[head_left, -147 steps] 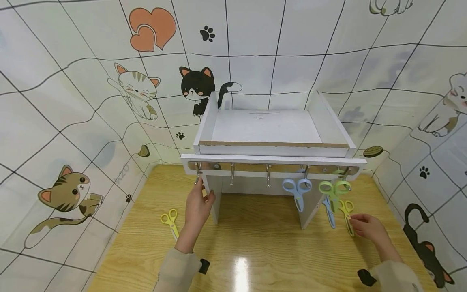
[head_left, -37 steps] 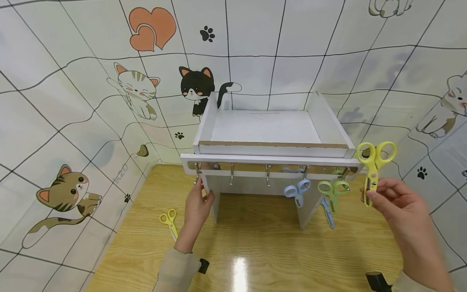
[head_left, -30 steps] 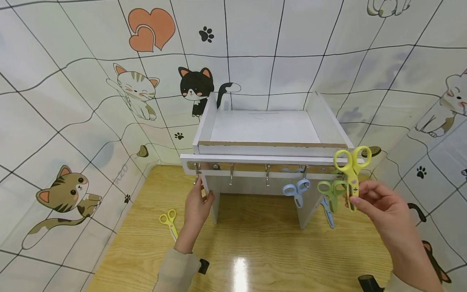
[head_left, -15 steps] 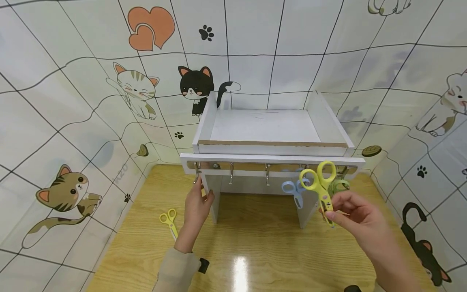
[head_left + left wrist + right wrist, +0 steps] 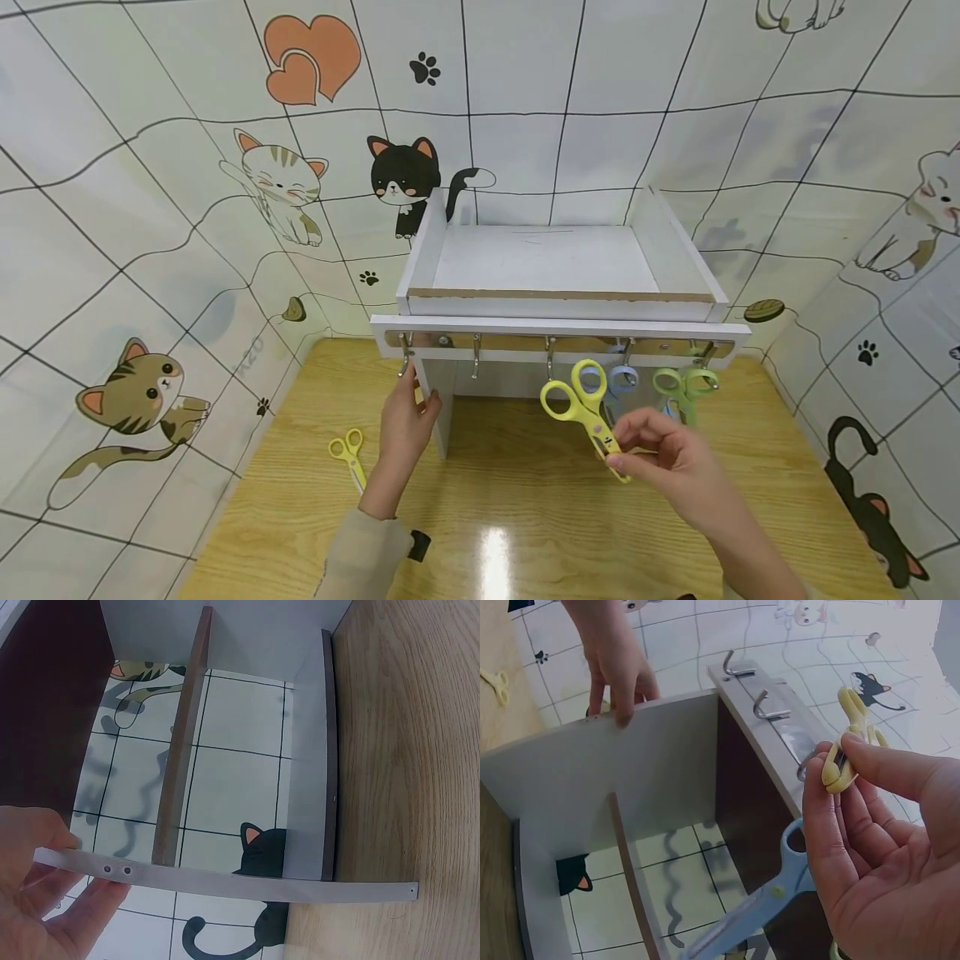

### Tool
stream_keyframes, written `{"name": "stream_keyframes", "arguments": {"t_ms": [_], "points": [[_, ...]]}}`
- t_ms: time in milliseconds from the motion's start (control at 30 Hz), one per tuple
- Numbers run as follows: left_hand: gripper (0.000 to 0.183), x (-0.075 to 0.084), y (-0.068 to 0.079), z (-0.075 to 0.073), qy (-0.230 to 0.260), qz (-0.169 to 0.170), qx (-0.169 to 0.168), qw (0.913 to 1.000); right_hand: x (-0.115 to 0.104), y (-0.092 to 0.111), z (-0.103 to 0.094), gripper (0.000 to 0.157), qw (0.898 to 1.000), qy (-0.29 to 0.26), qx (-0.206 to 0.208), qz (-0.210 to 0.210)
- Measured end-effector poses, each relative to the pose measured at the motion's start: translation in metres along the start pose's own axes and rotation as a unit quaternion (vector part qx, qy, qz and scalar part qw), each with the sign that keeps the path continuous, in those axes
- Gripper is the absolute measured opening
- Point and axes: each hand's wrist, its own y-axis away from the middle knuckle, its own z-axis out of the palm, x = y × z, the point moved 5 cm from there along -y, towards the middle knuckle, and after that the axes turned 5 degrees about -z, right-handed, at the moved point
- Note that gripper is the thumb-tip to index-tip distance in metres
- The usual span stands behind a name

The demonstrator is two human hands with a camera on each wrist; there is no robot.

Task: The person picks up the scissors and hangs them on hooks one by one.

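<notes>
"What are your hands holding?"

"My right hand (image 5: 675, 467) pinches the yellow scissors (image 5: 591, 419) near the blade end, between thumb and fingers, loops uppermost. My left hand (image 5: 405, 425) grips the front edge of the side panel (image 5: 225, 885) of the white shelf (image 5: 540, 258)."

"Where are those scissors exactly?"

"In the air before the shelf, near the middle hook (image 5: 551, 358); I can't tell if they touch it."

"And the others?"

"The blue scissors (image 5: 754, 911) and green scissors (image 5: 684, 392) hang on the two right-hand hooks. Another yellow pair (image 5: 350, 458) lies on the desk (image 5: 487, 500), beside my left forearm."
</notes>
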Motion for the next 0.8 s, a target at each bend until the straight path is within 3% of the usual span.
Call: {"name": "stream_keyframes", "arguments": {"t_ms": [800], "points": [[0.053, 0.0, 0.0, 0.0, 0.008, -0.005, 0.001, 1.0, 0.027, -0.008, 0.01, 0.016, 0.995, 0.087, -0.015, 0.043]]}}
